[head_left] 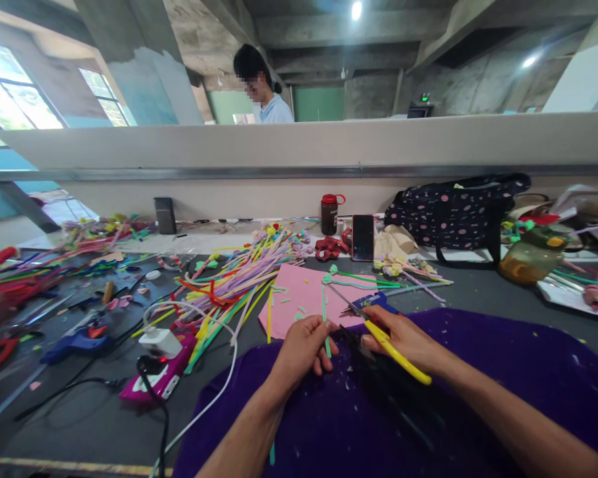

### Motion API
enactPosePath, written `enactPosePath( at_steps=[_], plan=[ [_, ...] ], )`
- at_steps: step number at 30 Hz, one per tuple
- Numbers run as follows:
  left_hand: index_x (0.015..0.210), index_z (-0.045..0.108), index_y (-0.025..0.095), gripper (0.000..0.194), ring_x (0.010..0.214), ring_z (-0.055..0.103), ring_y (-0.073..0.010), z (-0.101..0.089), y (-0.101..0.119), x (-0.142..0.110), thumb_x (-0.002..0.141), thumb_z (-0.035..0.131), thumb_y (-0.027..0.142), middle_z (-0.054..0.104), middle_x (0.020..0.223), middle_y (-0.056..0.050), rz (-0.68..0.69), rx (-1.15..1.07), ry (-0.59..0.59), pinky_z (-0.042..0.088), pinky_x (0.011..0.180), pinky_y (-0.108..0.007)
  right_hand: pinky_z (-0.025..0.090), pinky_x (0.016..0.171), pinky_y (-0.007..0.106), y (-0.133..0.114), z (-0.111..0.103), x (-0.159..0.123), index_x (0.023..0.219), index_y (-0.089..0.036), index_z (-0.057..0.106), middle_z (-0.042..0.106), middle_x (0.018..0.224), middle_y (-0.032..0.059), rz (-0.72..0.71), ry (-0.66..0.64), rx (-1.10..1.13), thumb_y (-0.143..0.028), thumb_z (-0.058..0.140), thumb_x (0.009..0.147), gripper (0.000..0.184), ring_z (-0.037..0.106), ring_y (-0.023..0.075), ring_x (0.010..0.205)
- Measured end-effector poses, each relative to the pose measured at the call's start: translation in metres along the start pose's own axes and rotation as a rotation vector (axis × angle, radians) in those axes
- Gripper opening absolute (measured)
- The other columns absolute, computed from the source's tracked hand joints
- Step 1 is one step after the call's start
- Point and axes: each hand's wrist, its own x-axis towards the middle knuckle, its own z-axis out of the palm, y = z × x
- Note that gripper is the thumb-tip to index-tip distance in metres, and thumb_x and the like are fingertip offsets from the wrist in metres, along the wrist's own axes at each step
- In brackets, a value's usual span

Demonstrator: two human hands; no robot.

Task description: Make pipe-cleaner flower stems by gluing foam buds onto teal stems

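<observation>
My left hand [306,342] pinches a thin mint-green pipe cleaner [323,312] between thumb and fingers, its lower end hanging below them. My right hand [396,335] is closed round yellow-handled scissors [396,355], whose slim metal blade points up and left toward the strip. Beneath and beyond both hands lies a pink sheet [292,292] with short green cut pieces on it. A mint-green knotted piece [333,271] rests near its far edge. A blue tool [381,302] lies just behind my right hand, partly hidden by it.
A large bundle of coloured pipe cleaners [244,272] spreads left of the sheet. Nearer stand a magenta power strip [167,372] with cables and a blue glue gun [80,345]. Behind are a phone [363,238], a red-lidded bottle [329,216] and a dark patterned bag [448,216]. A person [274,106] is beyond the partition.
</observation>
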Motion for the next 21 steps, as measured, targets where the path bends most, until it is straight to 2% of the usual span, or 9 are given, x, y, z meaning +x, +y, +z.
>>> enactPosePath(
  at_steps=[3,9,21],
  plan=[
    [0.083,0.052,0.013,0.027,0.033,0.052,-0.008,0.002,-0.001,0.0,0.079,0.044,0.038,0.06,0.056,0.001,0.004,0.035,-0.012,0.031,0.027,-0.014,0.043,0.068,0.028,-0.005,0.005,0.001,0.118,-0.021,0.047,0.064,0.091,0.0042,-0.01,-0.042,0.006,-0.044,0.057,0.073,0.051,0.059,0.0191,0.076],
    [0.083,0.051,0.013,0.027,0.033,0.052,-0.0081,0.005,-0.003,-0.001,0.08,0.042,0.038,0.059,0.056,0.001,-0.011,0.077,-0.06,0.031,0.027,-0.014,0.043,0.067,0.028,-0.012,0.012,0.005,0.117,-0.022,0.047,0.064,0.091,0.0043,-0.003,-0.037,-0.008,-0.047,0.057,0.072,0.052,0.059,0.0198,0.076],
    [0.083,0.05,0.014,0.024,0.033,0.052,-0.0083,0.007,-0.002,-0.001,0.079,0.041,0.037,0.06,0.057,0.001,-0.032,0.132,-0.085,0.031,0.027,-0.015,0.042,0.066,0.027,-0.014,0.012,0.003,0.117,-0.023,0.047,0.064,0.092,0.0038,-0.015,-0.028,-0.012,-0.044,0.059,0.071,0.052,0.06,0.0202,0.078]
  ],
)
